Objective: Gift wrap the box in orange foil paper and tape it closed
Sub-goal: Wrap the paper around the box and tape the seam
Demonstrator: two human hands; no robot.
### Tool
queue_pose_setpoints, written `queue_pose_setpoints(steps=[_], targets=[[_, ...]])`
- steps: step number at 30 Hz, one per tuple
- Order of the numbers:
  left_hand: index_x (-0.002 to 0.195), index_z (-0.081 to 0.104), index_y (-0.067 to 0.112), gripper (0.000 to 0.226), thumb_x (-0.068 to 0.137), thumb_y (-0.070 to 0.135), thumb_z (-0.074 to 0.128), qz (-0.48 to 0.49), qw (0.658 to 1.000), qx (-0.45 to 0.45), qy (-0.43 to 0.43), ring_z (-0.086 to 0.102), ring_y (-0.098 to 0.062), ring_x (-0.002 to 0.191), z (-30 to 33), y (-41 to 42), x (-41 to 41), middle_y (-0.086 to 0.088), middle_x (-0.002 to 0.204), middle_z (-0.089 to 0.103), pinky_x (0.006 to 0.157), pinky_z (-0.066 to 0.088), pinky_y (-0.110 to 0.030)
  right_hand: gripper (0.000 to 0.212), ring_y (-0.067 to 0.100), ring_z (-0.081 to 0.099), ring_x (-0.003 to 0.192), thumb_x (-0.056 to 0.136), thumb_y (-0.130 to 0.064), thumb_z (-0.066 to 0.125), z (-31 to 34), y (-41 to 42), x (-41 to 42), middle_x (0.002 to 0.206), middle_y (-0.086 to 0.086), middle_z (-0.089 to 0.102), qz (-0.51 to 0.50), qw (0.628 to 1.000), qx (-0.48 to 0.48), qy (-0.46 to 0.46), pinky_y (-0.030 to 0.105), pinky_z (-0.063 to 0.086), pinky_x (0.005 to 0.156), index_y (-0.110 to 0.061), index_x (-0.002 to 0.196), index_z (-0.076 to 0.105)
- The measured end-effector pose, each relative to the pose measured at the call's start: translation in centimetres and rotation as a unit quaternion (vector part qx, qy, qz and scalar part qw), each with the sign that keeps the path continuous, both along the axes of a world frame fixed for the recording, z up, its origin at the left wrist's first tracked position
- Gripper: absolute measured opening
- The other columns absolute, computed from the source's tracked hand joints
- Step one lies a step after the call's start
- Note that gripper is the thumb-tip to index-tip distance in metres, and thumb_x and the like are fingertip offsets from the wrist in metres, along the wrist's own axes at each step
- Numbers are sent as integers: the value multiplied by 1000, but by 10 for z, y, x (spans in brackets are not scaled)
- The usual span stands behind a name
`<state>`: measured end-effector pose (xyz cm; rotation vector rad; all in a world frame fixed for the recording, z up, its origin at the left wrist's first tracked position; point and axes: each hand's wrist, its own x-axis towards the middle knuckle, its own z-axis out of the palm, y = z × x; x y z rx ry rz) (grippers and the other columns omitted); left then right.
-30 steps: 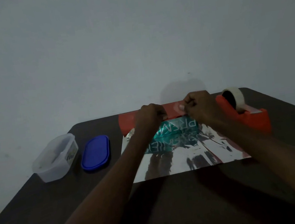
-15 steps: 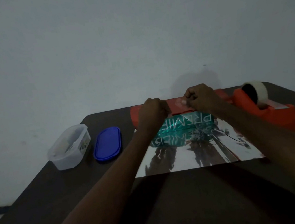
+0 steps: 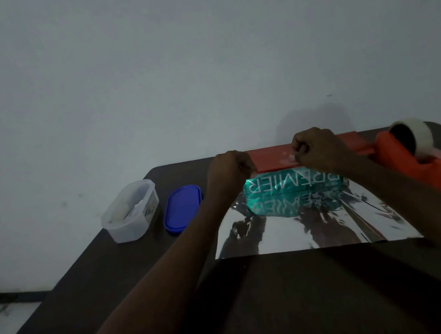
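Dim room, dark table (image 3: 142,262) — both fists, left hand (image 3: 228,172) and right hand (image 3: 320,150), pinch the orange foil paper (image 3: 274,156) over the teal box (image 3: 289,184) mid-sheet — pull it taut and square before taping.

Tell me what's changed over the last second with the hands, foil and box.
Little has changed. Both the left hand and the right hand still pinch the orange far edge of the foil paper folded over the teal box; the shift across the frame looks like head movement. The tape dispenser, clear tub and blue lid stayed put.
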<state>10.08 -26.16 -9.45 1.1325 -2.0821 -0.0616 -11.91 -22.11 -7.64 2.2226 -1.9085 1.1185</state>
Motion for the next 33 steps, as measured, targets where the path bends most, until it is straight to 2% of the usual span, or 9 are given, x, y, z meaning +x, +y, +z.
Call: queue_pose_setpoints(steps=[5, 10, 14, 18, 20, 22, 26, 30, 33], targets=[[72, 76, 18, 15, 71, 4, 74, 7, 1000, -6, 8, 66, -14, 66, 0, 1, 0, 2, 73, 74, 62, 47, -24, 18, 22, 61, 67, 75, -7, 71, 6, -1, 22, 66, 3, 62, 38, 998, 1, 44, 26, 43, 64, -17, 67, 59], [67, 75, 17, 19, 70, -1, 70, -5, 1000, -12, 16, 63, -11, 60, -1, 0, 0, 2, 67, 72, 58, 41, -18, 11, 20, 58, 67, 75, -12, 73, 6, -8, 43, 69, 0, 62, 50, 993, 7, 111, 25, 37, 61, -14, 71, 63], [66, 75, 17, 18, 70, 0, 71, -13, 999, -15, 25, 54, -3, 55, -1, -1, 2, 2, 66, 71, 55, 30, -2, 14, 22, 60, 69, 73, -12, 72, 5, -12, 44, 68, -3, 59, 37, 990, 12, 136, 25, 37, 62, -20, 71, 61], [66, 74, 16, 18, 72, -1, 70, -20, 1000, -7, 23, 58, -7, 58, -1, -4, 2, 0, 68, 72, 57, 33, -8, 10, 24, 62, 76, 76, -22, 72, 4, -13, 45, 78, 0, 65, 3, 983, 7, 184, 27, 39, 65, -23, 77, 61], [64, 73, 18, 21, 69, -2, 72, -28, 999, -3, 26, 54, -4, 56, -2, -5, 3, 1, 68, 72, 57, 34, -10, 12, 23, 61, 79, 79, -29, 71, 4, -12, 43, 83, 0, 65, -16, 976, -11, 216, 29, 40, 67, -23, 85, 61], [64, 73, 20, 22, 68, -2, 73, -32, 999, 7, 23, 52, -1, 54, -1, -5, 4, 2, 68, 72, 57, 35, -9, 14, 22, 57, 77, 80, -31, 70, 4, -10, 41, 84, -1, 65, -25, 976, -18, 213, 30, 38, 67, -24, 88, 60], [68, 74, 19, 18, 70, 1, 75, -27, 1000, 9, -2, 55, -6, 58, 2, -4, 4, 2, 71, 73, 60, 38, -16, 16, 22, 56, 80, 81, -32, 71, 2, -5, 34, 87, -2, 62, -12, 974, -6, 226, 29, 33, 67, -23, 88, 59], [69, 74, 18, 15, 71, 3, 75, -22, 1000, 6, -22, 56, -8, 59, 5, -4, 5, 1, 72, 72, 60, 38, -20, 18, 22, 57, 85, 79, -25, 74, -2, -3, 24, 90, -4, 57, 10, 983, 16, 183, 31, 41, 70, -24, 88, 59], [66, 69, 16, 11, 73, 18, 78, 2, 999, -9, -37, 61, -18, 62, 5, -4, 0, -2, 70, 69, 60, 46, -30, 21, 23, 58, 83, 76, -19, 78, -5, -2, 22, 85, -5, 54, 25, 988, 1, 153, 32, 43, 69, -21, 88, 60]])
